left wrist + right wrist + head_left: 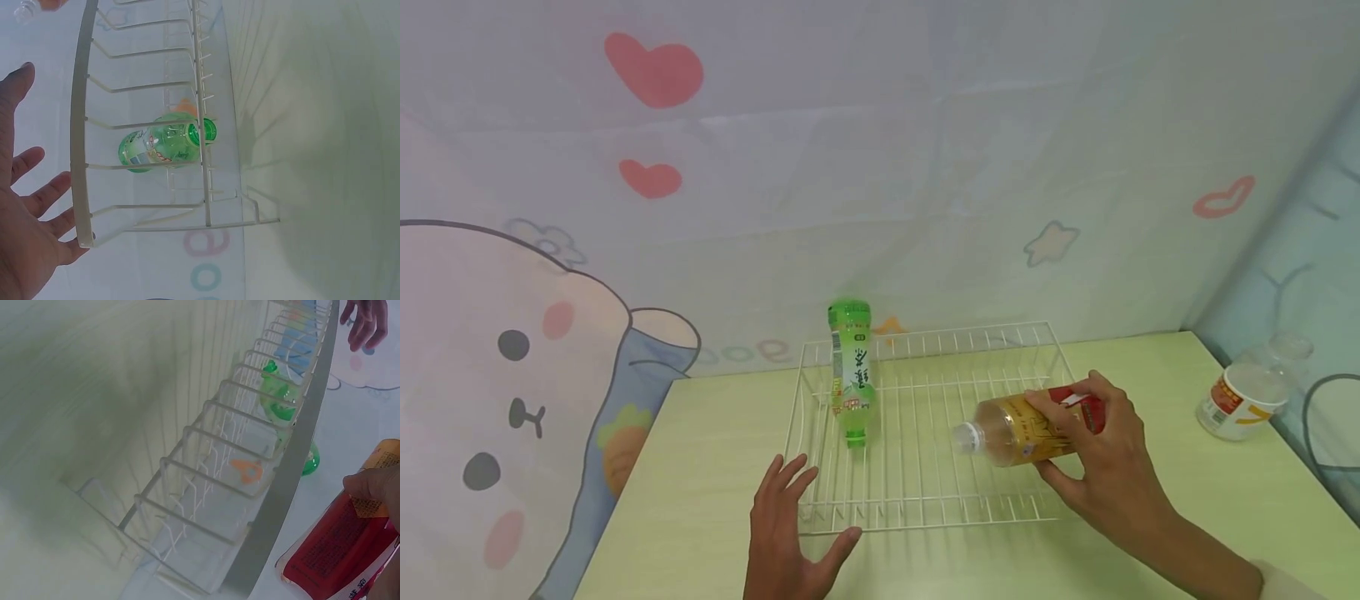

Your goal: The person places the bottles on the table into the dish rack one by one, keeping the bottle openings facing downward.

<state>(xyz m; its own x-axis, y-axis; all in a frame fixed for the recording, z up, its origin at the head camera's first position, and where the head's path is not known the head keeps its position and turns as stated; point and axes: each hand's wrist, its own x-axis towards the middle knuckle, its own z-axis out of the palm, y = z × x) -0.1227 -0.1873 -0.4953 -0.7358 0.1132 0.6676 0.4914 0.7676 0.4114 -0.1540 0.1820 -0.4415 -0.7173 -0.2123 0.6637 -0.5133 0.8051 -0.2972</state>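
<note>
Yellow-and-red bottle (1024, 432) above a wire rack (79, 125)
Right hand (1112, 458) grips the bottle; left hand (784, 533) spreads, empty, by the rack.

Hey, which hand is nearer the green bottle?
Left. The left hand is front-left of the green bottle; the right hand is farther to its right, gripping the yellow-red bottle.

The bare left hand (784, 546) is at the head view's bottom centre, fingers extended, thumb apart. The bare right hand (1111, 458), lower right, grips, its bare forearm (1202, 552) slanting toward the bottom-right corner.
</note>
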